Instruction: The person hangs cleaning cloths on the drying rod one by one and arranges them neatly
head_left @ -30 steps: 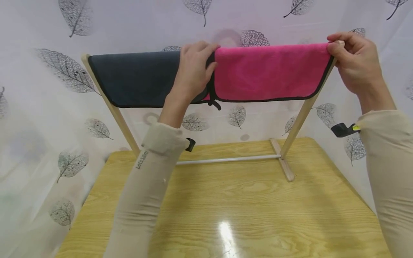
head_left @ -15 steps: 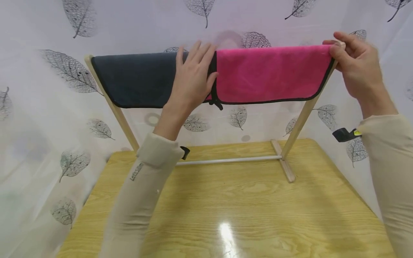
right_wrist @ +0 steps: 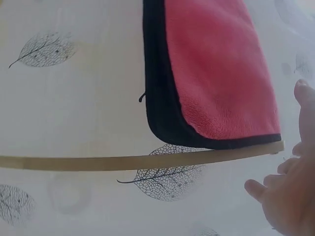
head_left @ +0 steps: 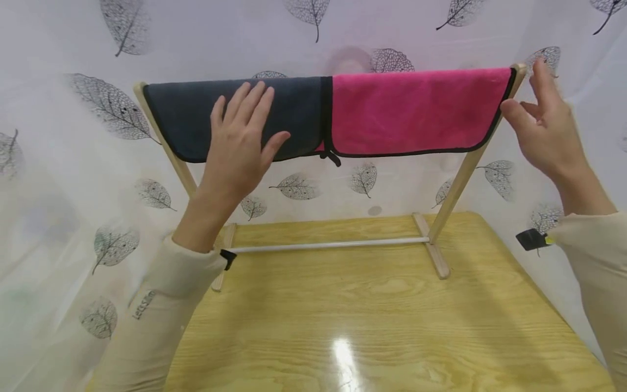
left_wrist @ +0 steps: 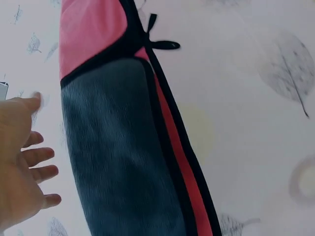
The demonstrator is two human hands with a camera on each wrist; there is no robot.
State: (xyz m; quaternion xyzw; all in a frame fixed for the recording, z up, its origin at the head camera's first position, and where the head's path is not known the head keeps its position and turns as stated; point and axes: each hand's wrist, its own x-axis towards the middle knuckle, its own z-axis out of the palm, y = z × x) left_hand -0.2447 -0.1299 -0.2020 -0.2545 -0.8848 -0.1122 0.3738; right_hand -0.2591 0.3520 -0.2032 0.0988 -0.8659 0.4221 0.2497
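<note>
Two black-edged towels hang side by side over the top of a wooden rack (head_left: 458, 188). The dark grey-blue towel (head_left: 299, 114) is on the left, the pink towel (head_left: 416, 114) on the right; their edges meet near the middle, where a black loop (head_left: 333, 158) dangles. My left hand (head_left: 240, 141) hovers before the grey-blue towel with fingers spread; the left wrist view shows a gap between hand and towel (left_wrist: 123, 147). Beside the rack's upper right end is my right hand (head_left: 548, 125), fingers loosely extended and holding nothing. In the right wrist view it is apart from the pink towel (right_wrist: 221, 73).
The rack stands on a wood-grain table (head_left: 382, 310). A white bar (head_left: 323, 245) joins its feet, with the right foot (head_left: 436, 261) in plain view. Behind hangs a pale curtain (head_left: 206, 32) printed with leaves.
My left hand has moved left and down from the seam between the towels. My right hand has let go of the pink towel's upper right corner and drawn slightly away.
</note>
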